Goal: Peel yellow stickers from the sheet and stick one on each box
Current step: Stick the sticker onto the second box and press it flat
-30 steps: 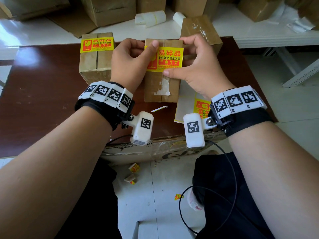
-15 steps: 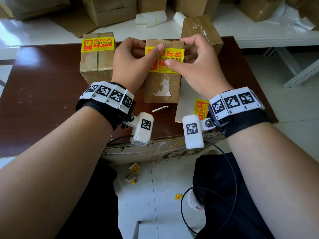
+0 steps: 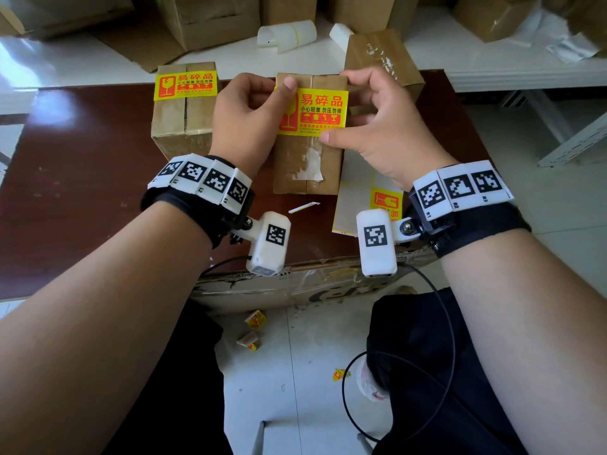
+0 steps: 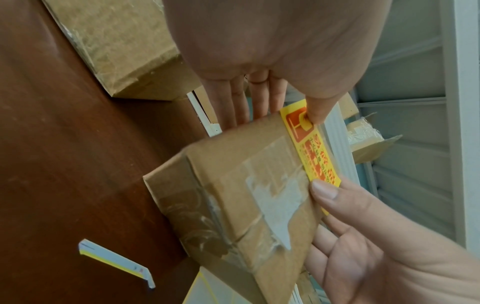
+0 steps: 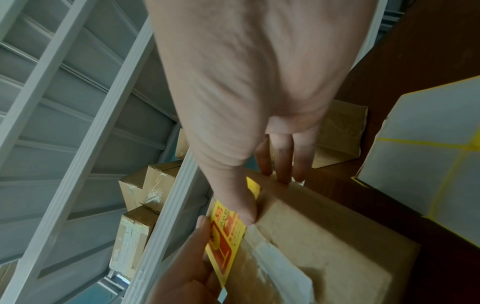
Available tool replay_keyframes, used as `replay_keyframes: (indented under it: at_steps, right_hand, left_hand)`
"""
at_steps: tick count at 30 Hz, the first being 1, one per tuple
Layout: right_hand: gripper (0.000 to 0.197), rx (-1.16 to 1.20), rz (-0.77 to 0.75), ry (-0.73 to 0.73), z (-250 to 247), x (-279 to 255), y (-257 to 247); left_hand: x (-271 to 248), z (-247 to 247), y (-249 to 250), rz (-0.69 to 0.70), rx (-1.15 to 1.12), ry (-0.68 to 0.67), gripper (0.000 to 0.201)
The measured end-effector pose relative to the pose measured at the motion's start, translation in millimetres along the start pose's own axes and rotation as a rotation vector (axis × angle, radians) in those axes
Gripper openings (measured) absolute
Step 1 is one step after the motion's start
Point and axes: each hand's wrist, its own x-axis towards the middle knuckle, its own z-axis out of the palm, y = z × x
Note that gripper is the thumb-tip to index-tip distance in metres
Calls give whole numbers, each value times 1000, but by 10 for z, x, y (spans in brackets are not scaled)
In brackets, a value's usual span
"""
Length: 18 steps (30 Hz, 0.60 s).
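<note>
A yellow sticker (image 3: 315,110) lies across the top of the middle box (image 3: 305,165) on the brown table (image 3: 82,178). My left hand (image 3: 253,119) has its thumb on the sticker's top left corner, with its fingers down the box's left side, pinching that end. On the sticker's lower edge presses the thumb of my right hand (image 3: 374,129), whose fingers curl over the box's far edge. The left wrist view shows the sticker (image 4: 309,148) under both thumbs. The left box (image 3: 179,129) carries its own sticker (image 3: 185,85). Under my right wrist lies the sticker sheet (image 3: 354,188).
A third box (image 3: 384,57) stands behind my right hand, bare on top. A thin strip of backing (image 3: 303,207) lies near the table's front. More cartons and white rolls (image 3: 285,34) sit on the white surface beyond. Crumpled scraps (image 3: 254,318) litter the floor.
The sticker, tilted and lifted half a second ago, now lies flat and lower on the middle box. My right thumb has slid from its middle to its lower edge.
</note>
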Motion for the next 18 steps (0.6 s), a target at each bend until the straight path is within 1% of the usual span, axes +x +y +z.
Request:
replay_keyframes:
  at_steps: [2,5,7,9,12,13,16,18]
  right_hand:
    - [71,7,-1,6,8,6,10]
    - [55,28,-17,87,51,10,26]
    - [50,3,-26,136,71,-4,22]
    - [48,-23,-38,162,79,-19,25]
    - [50,-38,-41,194,71,-12,42]
    - [48,-39,-37,198,70,-2,50]
    - [33,-25,-25,215,55,26,67]
    - [29,-10,-20,230,54,32,71]
  left_hand:
    - [-11,-1,21,-4,-15,0,31]
    - [-56,5,66,0,-21,-27,38]
    - [-92,3,85,10,-4,-79,46]
    - [-103,-18,84,23,15,-129,53]
    - [-88,-72,77,34,59,-204,55]
    - [-78,-92,75,40,65,-229,57]
    - [-61,-145,67,53,75,-295,59]
    - [-50,-169,61,57,74,-335,59]
